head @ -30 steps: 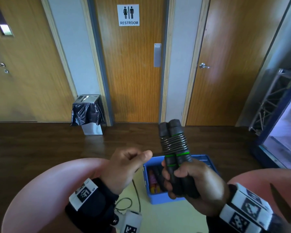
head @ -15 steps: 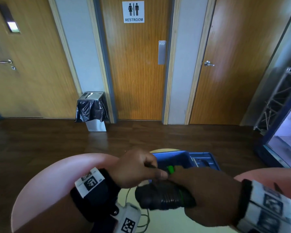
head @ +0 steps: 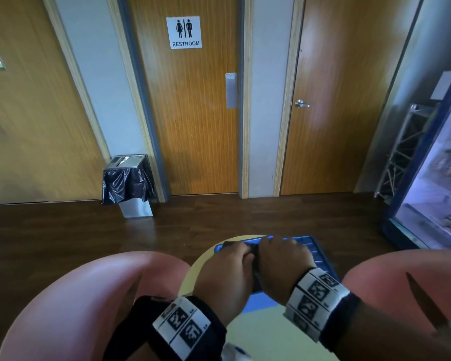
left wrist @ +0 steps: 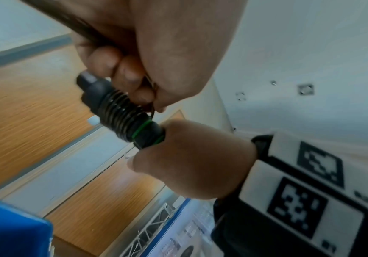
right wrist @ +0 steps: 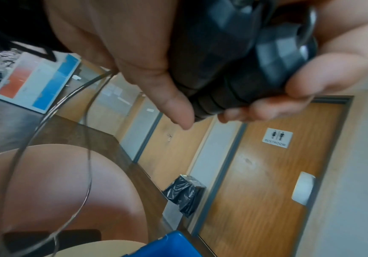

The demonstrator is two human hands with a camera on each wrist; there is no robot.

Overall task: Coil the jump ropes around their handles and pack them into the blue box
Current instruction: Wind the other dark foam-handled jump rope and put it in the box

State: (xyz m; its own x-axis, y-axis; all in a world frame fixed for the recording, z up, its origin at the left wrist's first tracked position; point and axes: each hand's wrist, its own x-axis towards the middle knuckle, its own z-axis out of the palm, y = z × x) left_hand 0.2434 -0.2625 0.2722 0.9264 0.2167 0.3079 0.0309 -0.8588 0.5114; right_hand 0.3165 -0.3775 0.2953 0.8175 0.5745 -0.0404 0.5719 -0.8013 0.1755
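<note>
- While both hands meet above the blue box (head: 320, 252), at 6 o'clock in the head view, the right hand (head: 281, 261) grasps the paired black handles (left wrist: 121, 113).
- The left hand (head: 227, 272) pinches the thin rope (right wrist: 86, 139) beside the coils.
- The box rests on the pale bench (head: 261, 334).

both hands (head: 255, 267) crowd above blue box (head: 320, 252)
</note>
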